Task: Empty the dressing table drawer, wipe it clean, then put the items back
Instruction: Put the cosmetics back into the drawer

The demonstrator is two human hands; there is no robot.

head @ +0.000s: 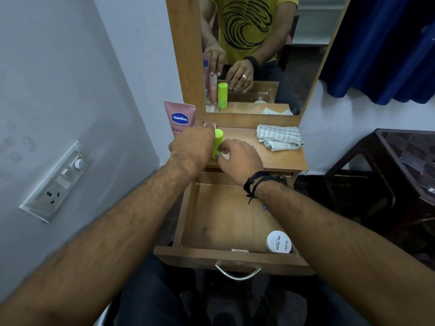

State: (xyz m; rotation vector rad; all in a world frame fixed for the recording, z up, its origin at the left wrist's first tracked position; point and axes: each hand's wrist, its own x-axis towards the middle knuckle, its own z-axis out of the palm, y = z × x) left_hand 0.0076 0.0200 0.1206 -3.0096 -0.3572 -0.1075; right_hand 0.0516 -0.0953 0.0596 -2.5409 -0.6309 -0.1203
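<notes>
Both hands up on the desk (270,158), in front of the mirror (254,55). Left hand (191,147) reaching to the back left corner, fingers on a small pinkish tube (210,125) there; cannot tell if gripping it or only touching. Right hand (237,158) curled beside the green bottle (217,142), fingertips touching it low down; cannot tell if really holding. Green bottle standing upright between the two hands. Pink Vaseline tube (180,118) standing behind the left hand, by the mirror frame. Folded striped cloth (279,137) lying on the right side of the desk. Drawer (226,257) pulled open below, almost bare inside. Only a round white nail polish jar (279,241) in its front right corner.
</notes>
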